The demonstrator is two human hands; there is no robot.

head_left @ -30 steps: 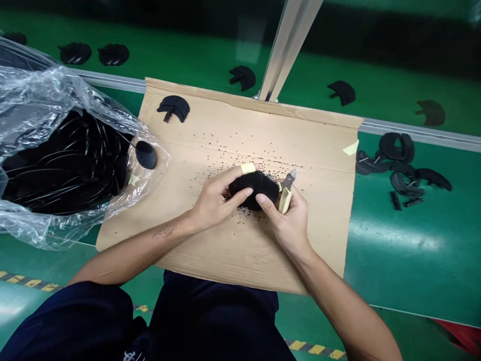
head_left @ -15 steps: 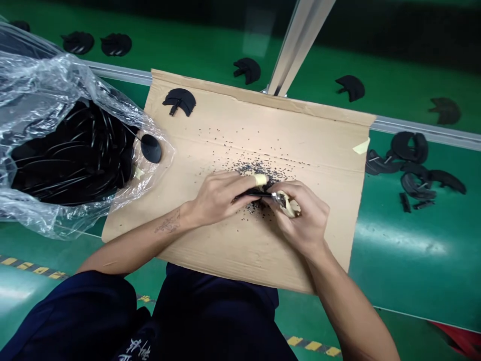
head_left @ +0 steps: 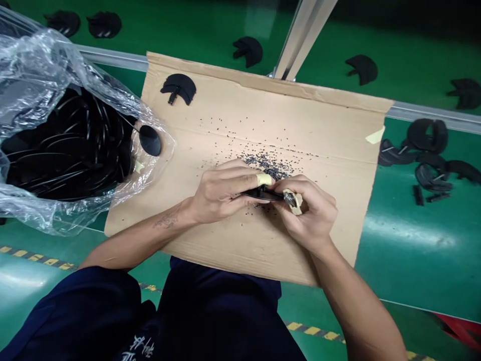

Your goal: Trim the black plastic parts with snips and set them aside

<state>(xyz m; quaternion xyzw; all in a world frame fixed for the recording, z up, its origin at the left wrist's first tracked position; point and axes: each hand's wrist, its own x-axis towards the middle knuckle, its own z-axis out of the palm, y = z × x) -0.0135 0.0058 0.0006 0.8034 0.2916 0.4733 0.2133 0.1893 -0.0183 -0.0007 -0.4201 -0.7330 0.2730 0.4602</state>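
Observation:
My left hand (head_left: pixel 216 195) is closed around the edge of a flat, dark plastic part (head_left: pixel 261 193) with a small raised piece on top. Pale yellow tape (head_left: pixel 264 179) wraps one of its fingers. My right hand (head_left: pixel 313 210) grips a small metal tool (head_left: pixel 290 199) with pale wrapping, held against the part's right end. Fingers cover most of the tool, so its kind is unclear. Beneath and beyond both hands, many tiny black scraps (head_left: pixel 268 164) lie scattered over a cardboard sheet (head_left: pixel 330 130).
At left, a clear plastic bag (head_left: pixel 33 80) holds many black discs, with one round disc (head_left: pixel 150 140) at its mouth. A black fan-shaped part (head_left: pixel 180 87) lies on the cardboard's far left. More black parts (head_left: pixel 428 135) sit on the green surface at right. A metal post (head_left: pixel 306 37) stands behind.
The camera view has shifted slightly. Both hands stay together over the scraps, and the dark part has tipped so more of its face and raised piece shows.

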